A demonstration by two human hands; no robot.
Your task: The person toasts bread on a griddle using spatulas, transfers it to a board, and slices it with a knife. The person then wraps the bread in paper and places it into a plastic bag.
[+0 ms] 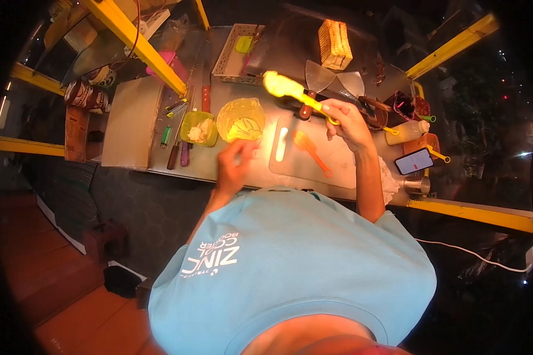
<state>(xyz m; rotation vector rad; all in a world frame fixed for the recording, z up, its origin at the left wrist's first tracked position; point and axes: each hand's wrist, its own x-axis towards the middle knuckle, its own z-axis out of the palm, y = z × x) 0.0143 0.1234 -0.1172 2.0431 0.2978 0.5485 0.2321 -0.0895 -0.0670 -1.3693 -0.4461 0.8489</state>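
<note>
My right hand is closed on the handle of a yellow spatula, its head coated with a pale yellow spread and raised above the counter. Blurred by motion, my left hand is just below a yellow transparent bowl; what its fingers hold, if anything, cannot be made out. Left of that bowl stands a green container with pale, lumpy contents. An orange spatula lies on the cutting board in front of me.
Stacked sliced bread stands at the back beside metal scrapers. A basket is behind the bowls, and a flat board lies left. To the right are a phone, a bottle and a metal cup. Yellow posts frame the counter.
</note>
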